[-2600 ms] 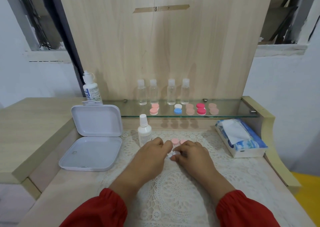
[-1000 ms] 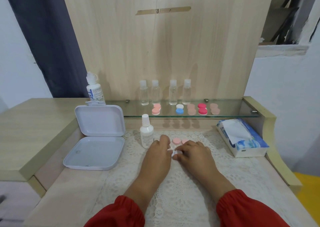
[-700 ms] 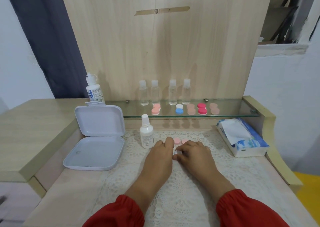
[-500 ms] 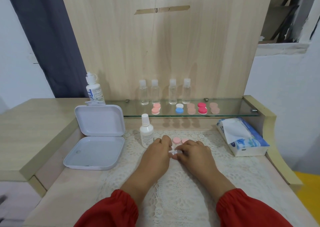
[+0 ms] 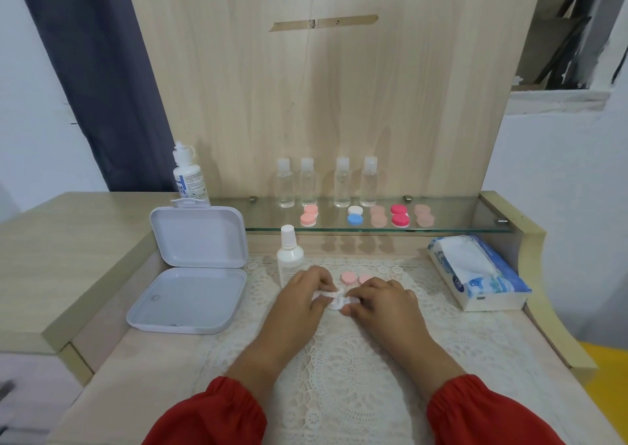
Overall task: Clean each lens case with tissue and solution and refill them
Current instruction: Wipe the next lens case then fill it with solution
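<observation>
Hands, left [image 5: 299, 300] and right [image 5: 382, 303], pinch a white lens case [image 5: 336, 303]; bottle label [image 5: 187, 184] lettering unreadable.

White lens case [image 5: 334, 303] lies flat on lace mat at centre of worktop, caps off, partly hidden by fingers; a bit of white tissue [image 5: 321, 294] is pressed on its left well. Its 2 pink caps [image 5: 355, 278] lie side by side just behind it. White spray bottle of solution [image 5: 289, 257] stands upright, capped, to the left & slightly behind. Blue & white tissue pack [image 5: 477, 273] lies at right, a sheet sticking up. On glass shelf at back, a row of 5 closed cases [image 5: 368, 215]: pink, white/blue, beige, red, beige
</observation>
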A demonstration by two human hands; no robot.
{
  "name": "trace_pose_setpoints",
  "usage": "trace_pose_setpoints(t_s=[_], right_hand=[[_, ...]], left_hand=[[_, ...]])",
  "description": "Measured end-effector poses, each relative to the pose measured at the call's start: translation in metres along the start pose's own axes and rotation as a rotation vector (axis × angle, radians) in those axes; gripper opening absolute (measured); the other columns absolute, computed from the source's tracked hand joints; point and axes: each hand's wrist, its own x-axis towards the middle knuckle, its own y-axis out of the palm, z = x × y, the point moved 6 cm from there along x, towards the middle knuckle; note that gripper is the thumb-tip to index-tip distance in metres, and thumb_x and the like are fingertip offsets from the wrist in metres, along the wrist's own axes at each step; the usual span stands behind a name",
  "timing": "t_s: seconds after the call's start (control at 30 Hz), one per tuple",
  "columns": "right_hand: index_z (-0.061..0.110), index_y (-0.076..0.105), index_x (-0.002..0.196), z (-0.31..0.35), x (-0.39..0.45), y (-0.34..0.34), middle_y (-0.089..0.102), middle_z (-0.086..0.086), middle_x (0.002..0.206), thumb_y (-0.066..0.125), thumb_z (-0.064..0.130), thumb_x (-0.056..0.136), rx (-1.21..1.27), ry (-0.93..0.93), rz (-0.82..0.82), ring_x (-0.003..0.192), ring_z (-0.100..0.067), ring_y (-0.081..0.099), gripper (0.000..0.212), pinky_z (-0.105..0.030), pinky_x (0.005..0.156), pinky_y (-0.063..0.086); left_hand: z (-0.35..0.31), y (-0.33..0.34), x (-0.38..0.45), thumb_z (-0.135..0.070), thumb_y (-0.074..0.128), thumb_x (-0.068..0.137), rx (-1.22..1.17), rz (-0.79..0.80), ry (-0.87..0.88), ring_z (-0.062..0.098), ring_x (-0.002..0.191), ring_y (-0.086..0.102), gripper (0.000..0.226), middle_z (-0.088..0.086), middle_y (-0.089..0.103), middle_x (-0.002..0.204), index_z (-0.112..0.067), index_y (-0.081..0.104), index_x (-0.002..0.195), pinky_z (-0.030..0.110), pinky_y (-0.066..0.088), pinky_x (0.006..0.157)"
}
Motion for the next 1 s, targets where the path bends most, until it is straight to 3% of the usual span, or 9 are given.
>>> trace_pose_setpoints(t_s=[0.13,0.23,0.3,0.43,0.5,0.6,0.77,0.9,1.0], right_hand=[[0.04,0.064,0.117,-0.001,0.0,0.0,0.057,0.018,0.12,0.057,0.053,0.087,-0.01,-0.003,0.001,0.114,-0.011,0.042,0.033,-0.029,0.085,0.022],[0.039,0.065,0.115,0.0,0.0,-0.001,0.057,0.017,0.119,0.057,0.052,0.087,0.002,-0.005,-0.003,0.112,-0.011,0.043,0.031,-0.029,0.083,0.022],[0.04,0.065,0.113,0.001,0.0,-0.001,0.057,0.017,0.118,0.057,0.052,0.087,-0.005,-0.008,-0.004,0.112,-0.011,0.043,0.03,-0.029,0.083,0.021],[0.041,0.065,0.113,0.001,-0.001,0.0,0.058,0.017,0.117,0.056,0.053,0.087,-0.025,-0.007,-0.007,0.111,-0.011,0.043,0.03,-0.029,0.082,0.022],[0.041,0.065,0.114,0.001,-0.001,0.0,0.057,0.018,0.118,0.055,0.054,0.087,-0.031,-0.005,-0.005,0.111,-0.011,0.043,0.031,-0.029,0.083,0.023],[0.04,0.065,0.115,0.001,-0.001,-0.001,0.057,0.017,0.118,0.055,0.053,0.088,-0.032,-0.007,-0.006,0.112,-0.012,0.043,0.031,-0.029,0.084,0.023],[0.041,0.063,0.117,0.002,-0.001,-0.001,0.056,0.017,0.121,0.056,0.052,0.088,-0.03,-0.005,0.012,0.114,-0.012,0.042,0.032,-0.029,0.085,0.023],[0.04,0.064,0.117,0.002,-0.001,-0.001,0.057,0.017,0.12,0.056,0.051,0.088,-0.01,-0.003,0.01,0.113,-0.011,0.042,0.033,-0.029,0.084,0.022],[0.039,0.064,0.118,0.001,-0.001,-0.001,0.056,0.017,0.121,0.057,0.052,0.088,-0.001,-0.002,0.01,0.114,-0.011,0.042,0.034,-0.029,0.086,0.023]], left_hand=[[-0.011,0.012,0.001,-0.017,0.055,0.092,0.487,0.144,0.203,0.016,0.088,0.055,0.016,-0.002,0.054,0.102,-0.022,0.052,0.108,0.026,0.045,0.069],[-0.019,0.01,0.002,-0.017,0.072,0.076,0.672,0.151,0.274,0.011,0.067,0.047,0.027,-0.003,0.056,0.08,-0.022,0.056,0.098,0.02,0.032,0.055],[-0.023,0.013,0.002,-0.012,0.065,0.081,0.74,0.174,0.272,0.013,0.071,0.043,0.03,-0.001,0.054,0.086,-0.021,0.052,0.106,0.022,0.028,0.059],[-0.019,0.02,0.014,-0.004,0.054,0.089,0.698,0.168,0.186,0.023,0.09,0.053,0.033,0.004,0.052,0.102,-0.016,0.04,0.117,0.028,0.037,0.067],[-0.017,0.021,0.017,-0.002,0.055,0.087,0.641,0.186,0.144,0.023,0.092,0.054,0.034,0.005,0.055,0.104,-0.015,0.041,0.114,0.032,0.046,0.073],[-0.012,0.021,0.016,-0.005,0.055,0.088,0.556,0.211,0.077,0.021,0.095,0.053,0.027,0.002,0.056,0.105,-0.018,0.042,0.107,0.033,0.047,0.078],[0.007,0.008,0.009,-0.006,0.058,0.088,-0.054,0.009,-0.21,0.01,0.091,0.053,0.022,-0.006,0.056,0.095,-0.026,0.048,0.087,0.018,0.041,0.074],[0.002,-0.001,0.002,-0.004,0.052,0.093,0.127,-0.058,-0.014,0.008,0.097,0.054,0.026,-0.003,0.055,0.105,-0.02,0.061,0.111,0.016,0.042,0.085],[-0.003,0.009,0.0,-0.005,0.053,0.091,0.234,0.029,0.061,0.014,0.097,0.058,0.03,0.0,0.057,0.106,-0.022,0.058,0.115,0.03,0.05,0.084]])
